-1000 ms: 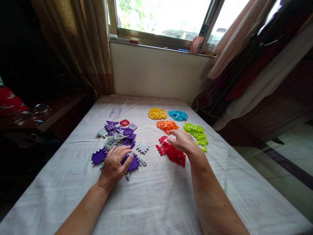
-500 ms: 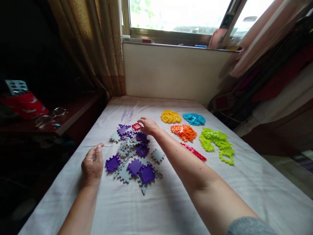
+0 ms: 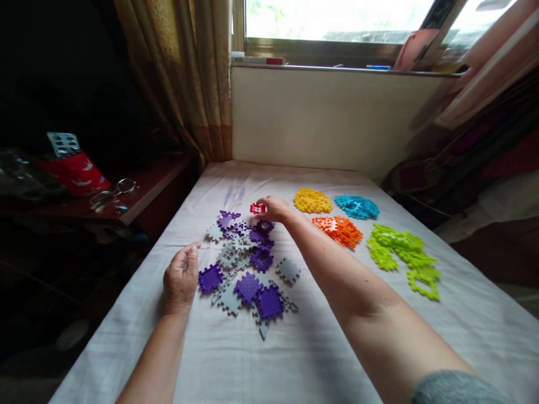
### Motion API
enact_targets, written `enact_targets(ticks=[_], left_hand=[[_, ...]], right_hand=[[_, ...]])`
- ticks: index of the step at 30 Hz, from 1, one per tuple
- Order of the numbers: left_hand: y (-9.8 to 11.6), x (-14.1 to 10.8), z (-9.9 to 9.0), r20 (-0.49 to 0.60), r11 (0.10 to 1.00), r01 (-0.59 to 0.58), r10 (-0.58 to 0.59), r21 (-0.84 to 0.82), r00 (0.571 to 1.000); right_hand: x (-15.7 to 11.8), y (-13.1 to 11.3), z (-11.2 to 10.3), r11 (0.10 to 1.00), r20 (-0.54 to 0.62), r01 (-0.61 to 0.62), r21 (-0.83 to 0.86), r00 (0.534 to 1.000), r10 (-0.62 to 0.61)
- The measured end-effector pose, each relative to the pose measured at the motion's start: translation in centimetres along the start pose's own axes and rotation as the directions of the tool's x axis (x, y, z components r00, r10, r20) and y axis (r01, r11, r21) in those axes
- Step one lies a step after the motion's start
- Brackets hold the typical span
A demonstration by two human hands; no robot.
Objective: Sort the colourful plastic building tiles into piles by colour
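My right hand (image 3: 277, 209) reaches across to the far side of a mixed heap of purple and grey toothed tiles (image 3: 248, 269) and pinches a small red tile (image 3: 257, 209) between thumb and fingers. My left hand (image 3: 181, 276) rests on the white sheet (image 3: 295, 359) at the heap's left edge, fingers loosely curled and holding nothing, beside a purple tile (image 3: 210, 278). To the right lie sorted piles: yellow (image 3: 312, 200), blue (image 3: 357, 206), orange (image 3: 338, 230) and lime green (image 3: 404, 255). My right forearm hides the red pile.
A white wall panel (image 3: 328, 118) and window sill close off the far end. Curtains hang at both sides. A dark side table (image 3: 126, 196) on the left carries glasses (image 3: 112, 193) and a red packet (image 3: 76, 171).
My right hand left the red pile, crossed to the far side of the mixed heap and took hold of the red tile. My left hand drew off the purple tiles to the heap's left edge.
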State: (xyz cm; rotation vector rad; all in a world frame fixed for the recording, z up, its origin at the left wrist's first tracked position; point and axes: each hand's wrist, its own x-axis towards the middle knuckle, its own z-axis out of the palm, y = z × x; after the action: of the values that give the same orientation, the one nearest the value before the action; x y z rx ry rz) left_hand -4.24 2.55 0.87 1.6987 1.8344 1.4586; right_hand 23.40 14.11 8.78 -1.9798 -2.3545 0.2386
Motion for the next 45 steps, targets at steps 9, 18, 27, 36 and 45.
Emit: enact_targets(ticks=[9, 18, 27, 36, 45], left_hand=[[-0.4, 0.4, 0.4, -0.022, 0.998, -0.035, 0.036, 0.049, 0.999], [1.0, 1.3, 0.2, -0.088, 0.973, -0.153, 0.170, 0.171, 0.981], [12.6, 5.5, 9.2, 0.758, 0.736, -0.603, 0.192, 0.309, 0.623], [10.0, 6.9, 13.5, 0.884, 0.722, -0.646, 0.105, 0.248, 0.456], [9.0, 3.4, 7.8, 0.850, 0.689, -0.712, 0.289, 0.135, 0.440]], right_hand=[[-16.9, 9.0, -2.6, 0.983, -0.192, -0.127, 0.131, 0.970, 0.150], [-27.7, 12.1, 3.7, 0.968, -0.362, -0.165, 0.186, 0.905, 0.224], [-27.8, 11.3, 8.1, 0.948, -0.376, -0.194, 0.251, 0.883, 0.280], [-26.9, 10.5, 8.7, 0.967, -0.364, -0.097, 0.235, 0.914, 0.180], [-22.7, 8.6, 8.6, 0.967, -0.408, -0.020, 0.254, 0.904, 0.126]])
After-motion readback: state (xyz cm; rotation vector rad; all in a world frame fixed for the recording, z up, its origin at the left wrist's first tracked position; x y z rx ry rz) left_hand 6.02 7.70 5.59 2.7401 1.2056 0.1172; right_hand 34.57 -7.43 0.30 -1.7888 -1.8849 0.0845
